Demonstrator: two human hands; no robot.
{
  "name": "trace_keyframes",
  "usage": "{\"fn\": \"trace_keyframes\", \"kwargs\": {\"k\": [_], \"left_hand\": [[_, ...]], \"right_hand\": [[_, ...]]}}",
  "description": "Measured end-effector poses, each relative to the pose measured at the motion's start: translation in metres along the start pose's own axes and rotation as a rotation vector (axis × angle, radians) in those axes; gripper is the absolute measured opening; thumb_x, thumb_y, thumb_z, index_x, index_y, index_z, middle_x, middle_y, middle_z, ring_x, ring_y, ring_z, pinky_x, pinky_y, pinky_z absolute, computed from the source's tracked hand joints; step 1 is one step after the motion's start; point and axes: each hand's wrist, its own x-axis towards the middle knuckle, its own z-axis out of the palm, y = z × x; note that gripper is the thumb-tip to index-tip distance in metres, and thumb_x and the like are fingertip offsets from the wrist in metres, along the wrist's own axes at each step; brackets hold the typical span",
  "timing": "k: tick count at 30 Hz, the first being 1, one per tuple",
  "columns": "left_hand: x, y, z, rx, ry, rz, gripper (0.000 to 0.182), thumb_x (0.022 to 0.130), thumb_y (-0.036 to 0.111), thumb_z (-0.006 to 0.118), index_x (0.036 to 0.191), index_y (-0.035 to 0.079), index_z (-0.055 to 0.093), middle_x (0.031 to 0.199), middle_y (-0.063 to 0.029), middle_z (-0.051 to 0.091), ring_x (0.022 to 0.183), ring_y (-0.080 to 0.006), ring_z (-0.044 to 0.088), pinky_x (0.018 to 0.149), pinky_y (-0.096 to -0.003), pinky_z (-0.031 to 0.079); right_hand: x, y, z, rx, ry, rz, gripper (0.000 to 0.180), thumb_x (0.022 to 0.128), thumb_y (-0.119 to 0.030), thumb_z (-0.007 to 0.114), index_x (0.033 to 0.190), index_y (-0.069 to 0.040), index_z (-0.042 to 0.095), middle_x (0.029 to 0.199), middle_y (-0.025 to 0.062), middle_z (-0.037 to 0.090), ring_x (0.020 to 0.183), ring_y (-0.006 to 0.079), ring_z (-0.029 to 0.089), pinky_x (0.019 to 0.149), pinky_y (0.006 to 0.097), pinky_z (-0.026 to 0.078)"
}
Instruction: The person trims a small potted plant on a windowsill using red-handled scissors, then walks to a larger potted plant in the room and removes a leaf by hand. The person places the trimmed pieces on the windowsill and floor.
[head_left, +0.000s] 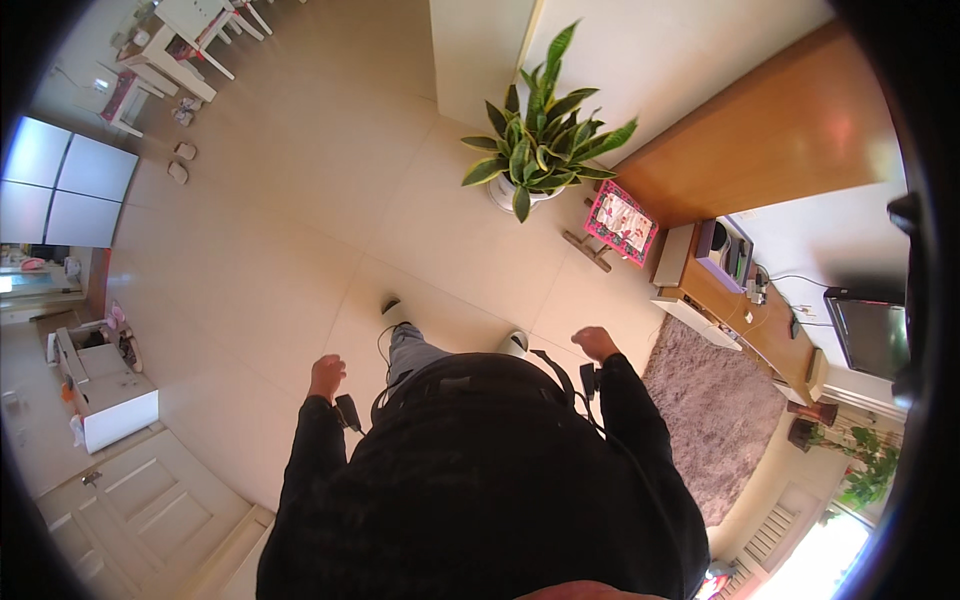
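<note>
My left hand (327, 376) hangs over the tiled floor (300, 247), its fingers loosely curled with nothing in them. On the other side my right hand (596, 343) hovers above the floor, loosely curled and empty too. A small dark device (349, 413) with a cable sits at my left wrist, and another (588, 381) at my right wrist. My feet, in light shoes (514, 343), are apart. Ahead of me stands a snake plant (536, 150) in a white pot (507, 196). Beside it is a small stool with a pink-edged floral cover (621, 223).
To the right are a wooden TV cabinet (739, 311), a wall-mounted television (862, 334) and a shaggy rug (712, 412). At the left are a white door (150, 510), an open-topped white cabinet (112, 375) and slippers (180, 161). White chairs (195, 22) stand at the far left.
</note>
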Motion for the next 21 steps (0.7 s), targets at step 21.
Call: {"fn": "trace_keyframes", "kwargs": {"k": [21], "left_hand": [[-0.063,-0.118,-0.06,-0.262,0.23,-0.571,0.038,0.082,0.005,0.064,0.118,0.0,0.057,0.091,-0.0112,0.065,0.071,-0.0224,0.065,0.051,-0.0271,0.047]], "right_hand": [[0.491,0.013,-0.108,-0.851,-0.452,0.428,0.039,0.098,-0.022,0.041,0.124,-0.005,0.064,0.133,0.0176,0.057,0.117,0.0356,0.055,0.096,0.0558,0.036]]}}
